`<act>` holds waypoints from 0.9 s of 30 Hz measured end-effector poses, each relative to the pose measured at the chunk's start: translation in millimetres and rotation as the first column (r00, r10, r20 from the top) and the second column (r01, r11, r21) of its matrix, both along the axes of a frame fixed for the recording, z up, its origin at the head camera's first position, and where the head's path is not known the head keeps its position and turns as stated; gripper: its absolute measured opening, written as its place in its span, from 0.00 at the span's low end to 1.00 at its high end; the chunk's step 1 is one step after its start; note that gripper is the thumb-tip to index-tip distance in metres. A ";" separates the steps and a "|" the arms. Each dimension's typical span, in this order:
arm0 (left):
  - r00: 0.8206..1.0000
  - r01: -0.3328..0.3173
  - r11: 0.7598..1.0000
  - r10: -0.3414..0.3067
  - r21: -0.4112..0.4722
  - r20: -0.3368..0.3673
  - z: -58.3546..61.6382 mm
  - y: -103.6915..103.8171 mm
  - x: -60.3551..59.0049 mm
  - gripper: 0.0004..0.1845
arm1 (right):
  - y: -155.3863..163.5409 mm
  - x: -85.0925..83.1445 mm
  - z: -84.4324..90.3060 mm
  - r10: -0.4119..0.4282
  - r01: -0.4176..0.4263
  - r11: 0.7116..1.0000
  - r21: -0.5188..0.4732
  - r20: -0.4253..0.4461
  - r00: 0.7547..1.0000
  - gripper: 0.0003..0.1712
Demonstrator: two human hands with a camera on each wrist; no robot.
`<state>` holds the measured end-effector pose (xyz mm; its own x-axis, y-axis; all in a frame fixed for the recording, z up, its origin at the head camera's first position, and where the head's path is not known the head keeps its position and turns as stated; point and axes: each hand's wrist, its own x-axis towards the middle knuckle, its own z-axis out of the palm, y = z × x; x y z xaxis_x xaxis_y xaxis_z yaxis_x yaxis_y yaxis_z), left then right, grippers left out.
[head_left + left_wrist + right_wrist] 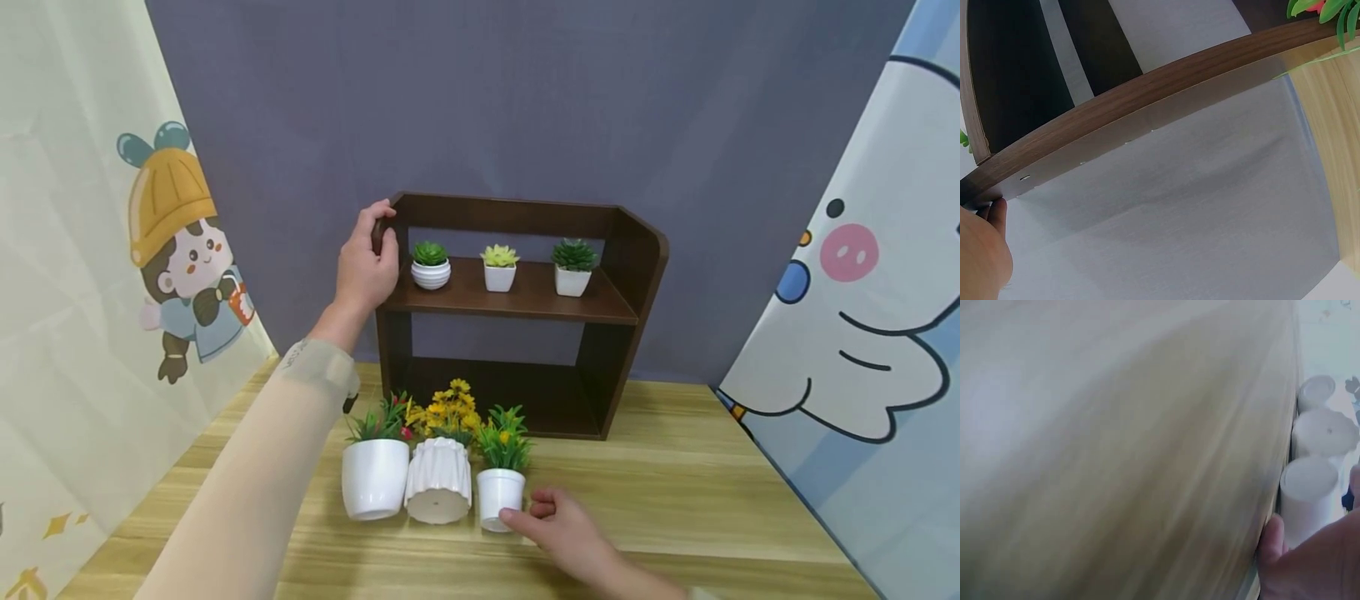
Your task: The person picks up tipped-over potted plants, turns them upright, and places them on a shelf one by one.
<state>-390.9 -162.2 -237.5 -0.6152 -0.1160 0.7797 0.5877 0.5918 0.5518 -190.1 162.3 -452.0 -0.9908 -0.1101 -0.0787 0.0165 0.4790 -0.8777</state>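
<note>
My left hand (367,265) grips the upper left side panel of a dark brown two-tier shelf (517,312), thumb on the inner side. In the left wrist view, part of that hand (985,250) shows at the panel's edge. My right hand (566,533) is beside a small white pot (501,492) with green leaves and yellow flowers. The thumb overlaps the pot's lower edge, and the bent fingers stand apart from its right side. Left of it are a fluted white pot (438,479) with yellow flowers, its base showing, and a larger white pot (375,479) with red flowers.
Along the upper shelf stand three small succulents: one in a round ribbed pot (431,273), a pale yellow-green one (499,268) and a dark green one (573,267). The shelf rests on a wood-grain table (697,483). A grey-blue curtain (510,100) hangs behind, with printed cloths at both sides.
</note>
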 end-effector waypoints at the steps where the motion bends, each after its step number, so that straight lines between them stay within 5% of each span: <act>1: 1.000 0.000 1.000 0.000 0.001 0.000 -0.1 0.0 -0.4 0.19 | -3.2 0.8 0.2 -0.016 0.016 1.000 0.008 -0.003 1.000 0.49; 6: 1.000 -0.001 1.000 0.001 0.003 0.007 -0.7 0.1 -1.6 0.19 | -14.4 0.9 -0.8 -0.058 0.059 0.997 0.046 -0.003 0.998 0.49; 18: 1.000 -0.017 1.000 0.017 -0.002 -0.009 -0.2 0.2 -1.2 0.18 | -27.7 -11.0 0.6 0.032 -0.032 0.999 -0.018 0.004 0.999 0.35; 27: 1.000 -0.010 1.000 0.010 -0.005 -0.022 -1.2 0.2 -2.2 0.17 | -23.1 -14.3 0.3 0.000 0.001 1.000 -0.019 0.024 1.000 0.35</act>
<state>-393.1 -162.0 -238.7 -0.5967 -0.1176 0.7938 0.5940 0.6005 0.5354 -204.4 139.2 -451.7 -0.9887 -0.1113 -0.1003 0.0378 0.4625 -0.8858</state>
